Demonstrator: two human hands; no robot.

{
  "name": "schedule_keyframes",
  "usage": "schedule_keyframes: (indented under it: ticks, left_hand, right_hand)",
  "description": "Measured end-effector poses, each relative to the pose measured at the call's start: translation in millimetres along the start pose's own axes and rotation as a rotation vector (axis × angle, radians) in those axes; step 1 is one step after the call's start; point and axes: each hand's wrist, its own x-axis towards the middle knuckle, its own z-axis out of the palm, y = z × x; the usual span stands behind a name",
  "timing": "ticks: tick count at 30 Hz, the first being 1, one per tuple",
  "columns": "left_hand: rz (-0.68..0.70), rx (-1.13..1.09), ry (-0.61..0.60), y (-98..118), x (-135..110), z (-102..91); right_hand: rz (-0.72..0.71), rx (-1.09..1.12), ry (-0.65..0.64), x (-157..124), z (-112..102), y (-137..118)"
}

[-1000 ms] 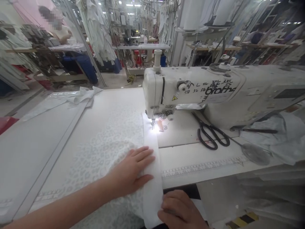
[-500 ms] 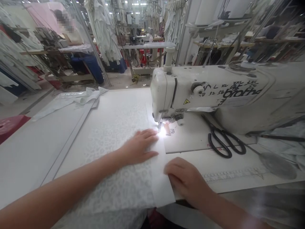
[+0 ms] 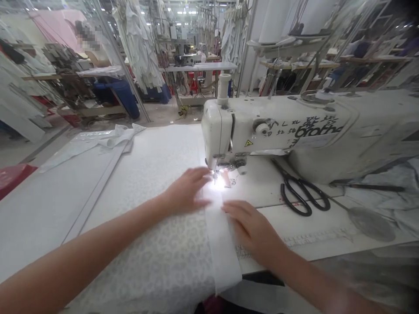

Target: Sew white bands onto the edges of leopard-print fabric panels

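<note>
A white patterned fabric (image 3: 157, 244) lies across the sewing table, with a plain white strip (image 3: 220, 244) along its right edge leading to the lit needle (image 3: 216, 178) of a white sewing machine (image 3: 294, 131). My left hand (image 3: 186, 191) lies flat and open on the fabric, fingertips just left of the needle. My right hand (image 3: 252, 229) rests flat on the strip's right edge and the table, fingers stretched toward the needle.
Black scissors (image 3: 301, 194) lie on the machine bed to the right, beside a grey spoon-shaped tool (image 3: 369, 216). Loose white cloth (image 3: 111, 135) sits at the table's far left. Another person (image 3: 91, 48) works at a bench behind, among hanging garments (image 3: 140, 43).
Both hands have slid forward with the fabric toward the needle. My right hand came up from the table's front edge onto the strip.
</note>
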Motion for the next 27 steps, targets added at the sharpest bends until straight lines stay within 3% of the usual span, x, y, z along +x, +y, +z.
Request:
schedule_keyframes:
  ticks: [3,4,7,10,15,18,22,27]
  left_hand:
    - [0.250,-0.039,-0.214,58.6,-46.5,10.0]
    - [0.308,0.001,-0.225,76.6,-61.1,16.2]
    - [0.288,0.147,-0.046,112.1,-85.8,32.2]
    - [0.277,0.096,0.041,122.6,-84.1,31.0]
    - [0.210,-0.112,0.063,133.1,-90.7,15.7]
    - [0.154,-0.153,0.033,145.4,-107.9,23.1]
    - [0.118,-0.207,0.107,160.8,-117.0,38.8]
    - [0.202,-0.244,-0.006,165.3,-115.2,46.8]
  right_hand:
    - [-0.096,0.019,0.052,-63.2,-0.8,-12.9]
    - [-0.093,0.049,0.060,-82.9,2.1,-15.3]
    - [0.168,0.219,0.049,-119.8,17.9,-16.6]
    - [0.505,0.541,-0.034,-122.1,34.7,-14.5]
    - [0.592,1.064,-0.149,-107.7,49.8,-29.5]
    - [0.660,1.158,-0.139,-113.3,51.6,-47.9]
    - [0.763,1.189,-0.110,-131.2,46.8,-64.1]
    - [0.834,1.107,-0.113,-147.1,39.4,-69.1]
